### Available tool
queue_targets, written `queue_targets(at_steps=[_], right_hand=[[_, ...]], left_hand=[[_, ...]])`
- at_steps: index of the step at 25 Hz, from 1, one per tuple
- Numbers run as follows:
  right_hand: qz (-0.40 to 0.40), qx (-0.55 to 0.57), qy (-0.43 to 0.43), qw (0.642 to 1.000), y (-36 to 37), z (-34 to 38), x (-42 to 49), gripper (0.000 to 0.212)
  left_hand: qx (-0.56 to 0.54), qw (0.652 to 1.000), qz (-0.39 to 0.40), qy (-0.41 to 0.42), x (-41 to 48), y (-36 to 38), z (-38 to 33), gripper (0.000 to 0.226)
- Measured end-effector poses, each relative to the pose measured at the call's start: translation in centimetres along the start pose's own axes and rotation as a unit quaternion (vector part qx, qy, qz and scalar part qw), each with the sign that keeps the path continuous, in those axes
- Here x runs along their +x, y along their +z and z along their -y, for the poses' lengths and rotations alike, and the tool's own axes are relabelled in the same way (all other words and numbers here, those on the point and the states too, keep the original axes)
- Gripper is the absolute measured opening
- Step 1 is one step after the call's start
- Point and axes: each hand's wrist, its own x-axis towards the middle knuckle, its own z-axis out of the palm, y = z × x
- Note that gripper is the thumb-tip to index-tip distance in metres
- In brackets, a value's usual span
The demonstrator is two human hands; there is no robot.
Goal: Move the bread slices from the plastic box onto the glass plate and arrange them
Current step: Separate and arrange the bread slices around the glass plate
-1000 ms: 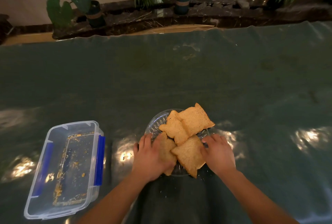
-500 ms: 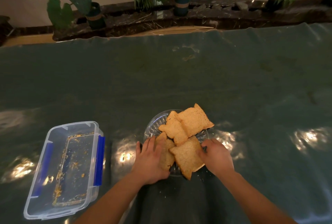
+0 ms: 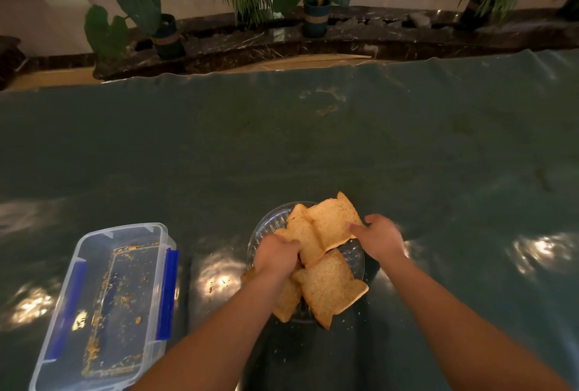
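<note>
Bread slices (image 3: 329, 287) overlap on glass plate (image 3: 269, 227), mid worktop (image 3: 282, 146). Left hand (image 3: 275, 254) clamped on middle slice (image 3: 305, 235); right hand (image 3: 380, 238) pinches far slice (image 3: 332, 218). Plastic box (image 3: 106, 306) w/ crumbs sits left, blue clips. No legible writing.

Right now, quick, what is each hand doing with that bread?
Left hand: closed on a bread slice on the glass plate.
Right hand: fingers pinching the edge of the top slice.

Four bread slices (image 3: 329, 287) overlap on glass plate (image 3: 266, 227); plastic box (image 3: 103, 306) crumb-strewn.
</note>
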Motion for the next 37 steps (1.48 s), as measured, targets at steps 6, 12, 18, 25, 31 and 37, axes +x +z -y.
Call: queue_targets(at_steps=[6, 12, 18, 25, 31, 37], right_hand=[[0.017, 0.009, -0.001, 1.000, 0.4, 0.1, 0.1, 0.045], [0.010, 0.017, -0.014, 1.000, 0.1, 0.0, -0.2, 0.044], [0.040, 0.147, 0.047, 0.987, 0.8, -0.8, -0.9, 0.036], [0.046, 0.308, 0.091, 0.946, 0.4, -1.5, -1.2, 0.040], [0.055, 0.308, 0.086, 0.946, 0.4, -1.4, -1.4, 0.038], [0.044, 0.277, 0.077, 0.957, 0.6, -1.4, -1.5, 0.030]], left_hand=[[0.031, 0.999, 0.013, -0.020, 0.9, 0.8, 0.2, 0.030], [-0.092, 0.990, 0.027, -0.106, 1.2, 1.4, 0.1, 0.027], [-0.213, 0.967, 0.007, -0.140, 1.0, 1.6, -0.4, 0.031], [-0.367, 0.903, -0.008, -0.223, 0.7, 1.2, -1.8, 0.020], [-0.357, 0.905, -0.034, -0.229, 0.7, 1.7, -1.9, 0.019], [-0.272, 0.952, -0.041, -0.135, 0.0, 2.9, -1.6, 0.049]])
